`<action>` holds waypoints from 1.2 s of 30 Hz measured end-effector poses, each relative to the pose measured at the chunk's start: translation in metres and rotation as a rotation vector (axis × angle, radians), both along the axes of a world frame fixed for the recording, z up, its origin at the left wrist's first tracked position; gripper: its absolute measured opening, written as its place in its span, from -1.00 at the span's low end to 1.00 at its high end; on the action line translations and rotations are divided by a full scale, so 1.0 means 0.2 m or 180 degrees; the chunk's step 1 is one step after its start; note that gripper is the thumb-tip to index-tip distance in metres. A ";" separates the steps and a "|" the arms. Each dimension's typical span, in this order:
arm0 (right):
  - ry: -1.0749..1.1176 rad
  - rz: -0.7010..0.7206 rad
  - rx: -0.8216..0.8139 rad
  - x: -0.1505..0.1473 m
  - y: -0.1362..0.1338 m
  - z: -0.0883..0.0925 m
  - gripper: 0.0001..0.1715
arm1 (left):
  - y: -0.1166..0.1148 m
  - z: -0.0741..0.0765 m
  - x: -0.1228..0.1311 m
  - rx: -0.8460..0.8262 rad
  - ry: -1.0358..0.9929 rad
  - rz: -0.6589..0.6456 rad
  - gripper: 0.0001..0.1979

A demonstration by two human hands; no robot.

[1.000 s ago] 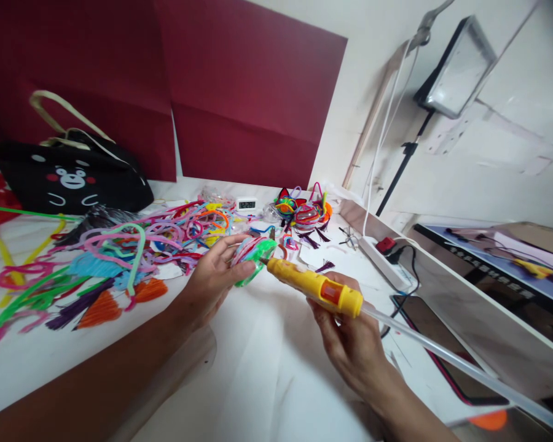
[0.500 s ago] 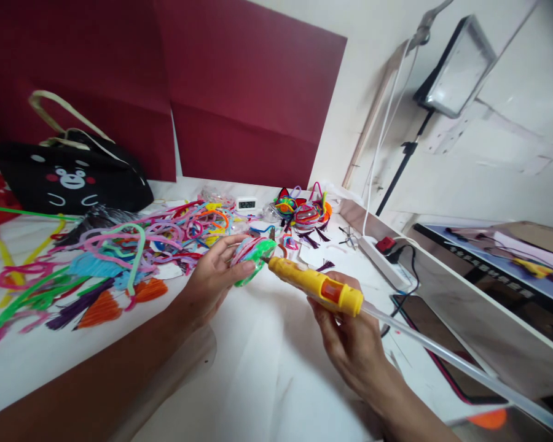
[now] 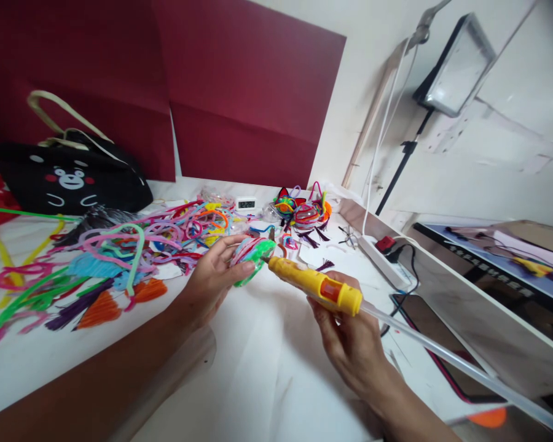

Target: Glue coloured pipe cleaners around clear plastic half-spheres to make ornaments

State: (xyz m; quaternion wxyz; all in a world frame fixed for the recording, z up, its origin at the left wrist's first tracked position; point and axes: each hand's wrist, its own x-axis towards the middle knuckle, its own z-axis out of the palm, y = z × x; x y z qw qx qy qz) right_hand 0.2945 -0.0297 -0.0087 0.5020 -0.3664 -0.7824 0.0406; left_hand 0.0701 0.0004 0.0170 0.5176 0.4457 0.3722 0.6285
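I read this as the gluing step. My left hand [image 3: 211,280] has its grip closed round a small green and pink pipe-cleaner piece [image 3: 254,253], held just above the bench [image 3: 267,374] in front of the pipe-cleaner pile [image 3: 133,242]. My right hand [image 3: 350,345] has its grip clenched about the yellow glue gun [image 3: 314,285]. The nozzle touches the piece's right edge, and a clear glue stick [image 3: 442,357] trails behind. Laying glue here, I judge, calls for a steady nozzle and left fingertips kept clear of the tip.
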 end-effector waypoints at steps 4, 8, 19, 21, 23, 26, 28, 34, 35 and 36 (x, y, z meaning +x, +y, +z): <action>-0.0028 -0.0027 0.0033 0.01 -0.01 0.00 -0.70 | 0.00 0.01 0.00 0.0022 0.0021 0.0027 -0.45; 0.0040 -0.0007 -0.0042 0.00 -0.02 0.00 -0.75 | 0.00 0.01 0.00 0.0033 0.0018 0.0037 -0.48; -0.0044 -0.0203 -0.0049 0.00 -0.01 -0.01 -0.73 | -0.01 0.01 0.01 -0.0039 0.0035 0.0061 -0.47; -0.0004 -0.0152 -0.0024 0.00 -0.01 -0.02 -0.73 | 0.00 0.02 0.01 -0.0049 0.0051 0.0064 -0.46; 0.0041 -0.0107 -0.0032 0.01 -0.01 -0.02 -0.76 | -0.01 0.02 0.01 -0.0043 0.0066 0.0083 -0.45; 0.0186 -0.0079 -0.0193 0.00 -0.01 -0.02 -0.83 | -0.01 0.03 0.02 -0.0058 0.0120 0.0154 -0.45; 0.0369 -0.0008 -0.0440 0.00 0.00 -0.01 -0.90 | -0.02 0.03 0.02 -0.0055 0.0160 0.0226 -0.45; 0.1492 0.0152 -0.1809 -0.02 0.04 0.08 -0.63 | 0.01 0.02 -0.01 -0.0034 0.0191 0.0427 -0.47; 0.1632 0.0198 -0.2004 -0.02 0.05 0.09 -0.57 | 0.02 0.02 -0.02 -0.0008 0.0198 0.0484 -0.48; 0.1714 0.0250 -0.2173 -0.01 0.06 0.11 -0.53 | 0.03 0.02 -0.02 0.0021 0.0221 0.0555 -0.49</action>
